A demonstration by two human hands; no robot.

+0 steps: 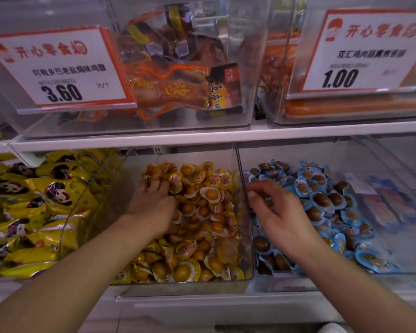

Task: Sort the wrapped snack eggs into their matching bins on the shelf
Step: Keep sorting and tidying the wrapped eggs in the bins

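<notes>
A clear bin (246, 270) in the middle of the lower shelf is heaped with yellow-wrapped snack eggs (203, 212). To its right a second clear bin (360, 276) holds blue-wrapped snack eggs (322, 200). My left hand (151, 203) lies on the yellow pile near the back left, its fingers dug in among the wrappers; what it holds, if anything, is hidden. Over the left edge of the blue bin hovers my right hand (277, 212), fingers loosely curled above the pile, nothing visible in them.
Yellow snack packets (29, 207) fill the bin at the left. The upper shelf (154, 138) hangs just above, carrying clear bins of meat snacks (173, 75) and sausages (346, 108) with price cards (58, 68). Pale packets (389, 207) lie at far right.
</notes>
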